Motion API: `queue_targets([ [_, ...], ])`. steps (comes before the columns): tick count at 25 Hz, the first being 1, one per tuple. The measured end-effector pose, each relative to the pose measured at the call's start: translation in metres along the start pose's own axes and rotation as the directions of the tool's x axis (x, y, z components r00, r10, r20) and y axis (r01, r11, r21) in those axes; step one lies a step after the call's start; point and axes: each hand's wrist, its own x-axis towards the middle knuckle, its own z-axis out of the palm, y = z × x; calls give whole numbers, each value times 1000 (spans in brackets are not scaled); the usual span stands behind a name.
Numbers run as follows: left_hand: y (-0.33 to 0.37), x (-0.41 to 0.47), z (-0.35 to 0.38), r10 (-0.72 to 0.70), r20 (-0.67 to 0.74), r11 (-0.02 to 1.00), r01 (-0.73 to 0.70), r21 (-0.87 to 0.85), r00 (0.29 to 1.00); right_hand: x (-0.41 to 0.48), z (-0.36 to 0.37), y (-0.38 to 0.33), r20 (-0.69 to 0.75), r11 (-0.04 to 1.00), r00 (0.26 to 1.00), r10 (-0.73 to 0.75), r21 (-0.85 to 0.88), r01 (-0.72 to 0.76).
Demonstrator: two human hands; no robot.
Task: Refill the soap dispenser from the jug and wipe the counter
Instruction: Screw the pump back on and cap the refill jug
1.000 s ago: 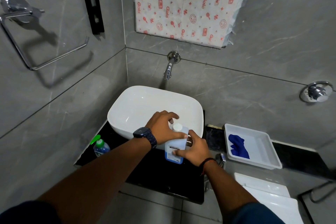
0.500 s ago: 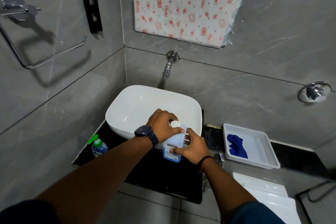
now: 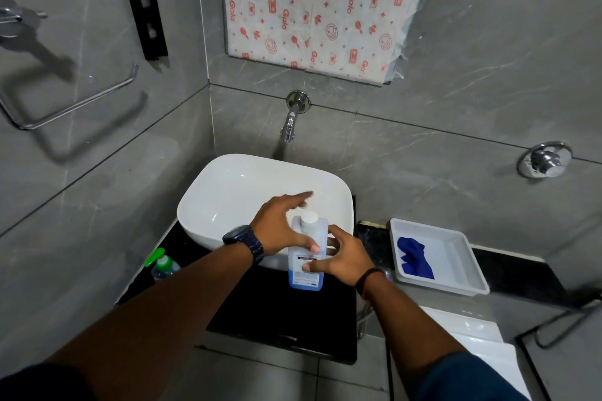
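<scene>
The jug [image 3: 306,267], translucent with a white cap and blue liquid low inside, stands upright on the black counter [image 3: 277,312] in front of the white basin [image 3: 241,192]. My right hand [image 3: 345,257] holds its body from the right, thumb across the label. My left hand [image 3: 280,225] hovers at the jug's left shoulder, fingers stretched out and blurred above the cap, thumb against the jug's side. The soap dispenser [image 3: 163,265], a small clear bottle with a green pump, stands at the counter's left end. A blue cloth [image 3: 413,257] lies in a white tray [image 3: 456,286] to the right.
A wall tap [image 3: 288,127] juts out over the basin. A chrome towel ring [image 3: 75,104] hangs on the left wall and a chrome valve [image 3: 542,161] sits on the right wall. A white cistern lid [image 3: 472,335] lies low on the right.
My left hand's fingers have lifted off the jug's cap and spread out above it. My right hand keeps its hold on the jug, which has not moved.
</scene>
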Motion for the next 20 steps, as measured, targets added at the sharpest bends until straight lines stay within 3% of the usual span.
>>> queue_targets([
  [3, -22, 2, -2, -87, 93, 991, 96, -95, 992, 9, -16, -10, 19, 995, 1000, 5, 96, -7],
  [5, -27, 11, 0, -68, 157, 973, 100, -207, 985, 14, -25, -16, 39, 992, 999, 7, 128, -12],
  [8, -18, 29, 5, -43, 49, 958, 55, -282, 998, 15, -33, -19, 41, 991, 999, 20, 131, -25],
  [10, -14, 40, 7, -2, 49, 966, 15, -258, 999, 13, -36, -14, 22, 983, 998, 51, 174, -54],
  [16, -6, 76, 31, 151, 283, 985, -119, -126, 947, 9, -46, 7, -121, 961, 987, 110, 266, -75],
  [20, 16, 111, 64, 205, 278, 978, -206, -24, 939, 11, -72, 29, -275, 957, 953, 124, 286, -42],
])
